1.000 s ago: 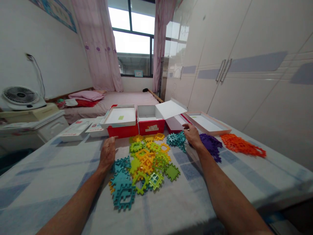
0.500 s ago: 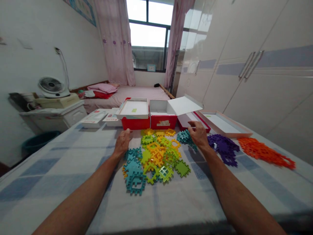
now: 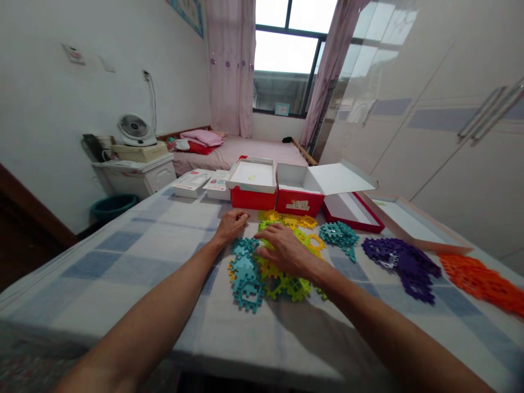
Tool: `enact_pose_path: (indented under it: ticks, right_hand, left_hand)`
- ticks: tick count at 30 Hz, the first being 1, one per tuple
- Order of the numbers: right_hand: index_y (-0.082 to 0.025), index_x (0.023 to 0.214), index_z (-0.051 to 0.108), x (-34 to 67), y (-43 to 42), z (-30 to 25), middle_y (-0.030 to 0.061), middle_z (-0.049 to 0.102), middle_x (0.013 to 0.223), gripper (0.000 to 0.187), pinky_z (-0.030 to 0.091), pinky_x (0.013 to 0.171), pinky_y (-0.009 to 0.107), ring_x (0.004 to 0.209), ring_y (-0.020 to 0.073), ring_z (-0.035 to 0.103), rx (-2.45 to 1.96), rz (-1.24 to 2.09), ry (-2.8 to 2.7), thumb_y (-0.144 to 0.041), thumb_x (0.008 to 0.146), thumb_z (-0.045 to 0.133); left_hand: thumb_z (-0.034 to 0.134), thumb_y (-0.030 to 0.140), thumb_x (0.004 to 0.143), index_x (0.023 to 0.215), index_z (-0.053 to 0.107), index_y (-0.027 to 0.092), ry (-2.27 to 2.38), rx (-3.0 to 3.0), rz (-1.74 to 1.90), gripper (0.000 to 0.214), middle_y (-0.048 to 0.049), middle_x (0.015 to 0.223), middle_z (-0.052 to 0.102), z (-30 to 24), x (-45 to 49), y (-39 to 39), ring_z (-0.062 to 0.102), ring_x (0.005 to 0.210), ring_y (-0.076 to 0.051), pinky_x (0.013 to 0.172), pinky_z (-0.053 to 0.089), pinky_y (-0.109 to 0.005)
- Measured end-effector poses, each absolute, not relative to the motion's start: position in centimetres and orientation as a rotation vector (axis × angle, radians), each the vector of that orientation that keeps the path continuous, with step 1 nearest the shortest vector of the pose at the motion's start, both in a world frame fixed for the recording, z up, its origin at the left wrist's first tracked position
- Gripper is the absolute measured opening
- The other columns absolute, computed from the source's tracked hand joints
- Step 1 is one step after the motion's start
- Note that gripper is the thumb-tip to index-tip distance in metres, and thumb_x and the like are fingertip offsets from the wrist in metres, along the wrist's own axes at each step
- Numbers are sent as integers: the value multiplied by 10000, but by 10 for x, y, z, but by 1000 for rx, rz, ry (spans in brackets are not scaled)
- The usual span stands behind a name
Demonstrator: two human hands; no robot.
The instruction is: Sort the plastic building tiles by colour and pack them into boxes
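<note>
My left hand [image 3: 232, 226] rests on the tablecloth just left of the mixed pile, its fingers curled closed; whatever may be inside them is hidden. Over the middle of that pile my right hand [image 3: 283, 248] reaches in from the right, thumb and fingers apart and pointing left, with no piece seen in its grasp. It covers part of the yellow and green interlocking plastic tiles [image 3: 292, 286]. Teal interlocking tiles [image 3: 245, 267] lie along the pile's left side, between my two hands. Farther right sits a separate heap of teal tiles [image 3: 339, 234].
A purple tile heap [image 3: 403, 262] and an orange one [image 3: 483, 278] lie to the right. Behind stand red boxes [image 3: 300, 203], an open shallow red tray [image 3: 356, 215], a pale lid [image 3: 421, 221] and flat white boxes [image 3: 191, 184]. The checked tablecloth [image 3: 123, 240] covers the table.
My right hand has moved left from the separate teal heap to the mixed pile. My left hand stays beside the pile, still curled. The view has turned left.
</note>
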State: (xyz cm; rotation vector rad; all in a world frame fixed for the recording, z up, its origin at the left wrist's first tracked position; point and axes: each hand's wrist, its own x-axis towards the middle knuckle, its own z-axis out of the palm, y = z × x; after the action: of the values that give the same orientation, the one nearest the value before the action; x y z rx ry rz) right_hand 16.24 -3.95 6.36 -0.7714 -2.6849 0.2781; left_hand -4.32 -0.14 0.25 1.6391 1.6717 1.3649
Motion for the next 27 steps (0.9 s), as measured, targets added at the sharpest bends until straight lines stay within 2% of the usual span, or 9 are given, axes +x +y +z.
enact_pose_path:
  ticks: [4, 8, 13, 16, 19, 22, 24, 27]
  right_hand:
    - [-167, 1019, 678, 130, -35, 64, 144, 662, 1039, 220, 380, 875, 417, 1056, 287, 524, -927, 84, -2897, -239, 838, 576]
    - [-158, 998, 676, 119, -24, 55, 157, 639, 1045, 231, 392, 834, 399, 1013, 293, 536, -1016, 80, -2880, -265, 801, 619]
    - [-174, 1002, 657, 128, -20, 64, 91, 656, 981, 208, 394, 853, 344, 945, 219, 568, -927, 328, -2696, -143, 829, 544]
    - [-198, 991, 641, 143, -40, 82, 45, 651, 946, 176, 433, 809, 317, 883, 185, 587, -796, 662, -2640, -184, 859, 524]
    - [-237, 975, 635, 158, -71, 88, 46, 618, 1112, 136, 440, 885, 347, 1030, 199, 565, -554, 911, -2771, -253, 864, 559]
    - [-232, 922, 644, 165, -95, 78, 82, 458, 1378, 96, 306, 1052, 471, 1318, 290, 352, -629, 781, -2892, -230, 833, 609]
    - [-218, 882, 642, 163, -101, 69, 103, 448, 1367, 66, 244, 1071, 529, 1362, 334, 266, -757, 651, -2920, -223, 819, 623]
    - [-221, 909, 626, 158, -96, 61, 100, 525, 1204, 110, 234, 1059, 541, 1329, 340, 294, -802, 579, -2921, -281, 818, 635]
  left_hand:
    - [465, 353, 764, 858, 695, 136, 1669, 1579, 1404, 330, -50, 695, 684, -3, -47, 3, 618, 607, -148, 595, 479, -246]
    - [478, 302, 769, 860, 704, 137, 1666, 1577, 1414, 295, -41, 681, 686, -1, -46, 3, 626, 616, -142, 608, 487, -241]
    - [477, 248, 768, 866, 716, 128, 1694, 1583, 1408, 284, -41, 679, 695, 0, -45, 3, 634, 628, -145, 629, 490, -244]
    - [477, 233, 768, 870, 721, 121, 1716, 1586, 1393, 287, -53, 721, 709, -1, -46, 3, 641, 647, -147, 641, 487, -242]
    - [471, 222, 773, 882, 723, 118, 1736, 1586, 1376, 293, -58, 745, 714, -2, -45, 3, 648, 668, -149, 651, 485, -239]
    - [470, 216, 775, 895, 724, 119, 1752, 1595, 1356, 297, -59, 754, 717, -1, -45, 3, 653, 681, -153, 664, 486, -242]
    - [471, 209, 772, 898, 725, 115, 1761, 1605, 1343, 299, -64, 769, 721, 0, -45, 1, 656, 689, -157, 678, 488, -246]
    - [469, 204, 772, 900, 725, 105, 1768, 1622, 1322, 303, -72, 786, 725, 3, -44, -1, 658, 697, -159, 691, 487, -246]
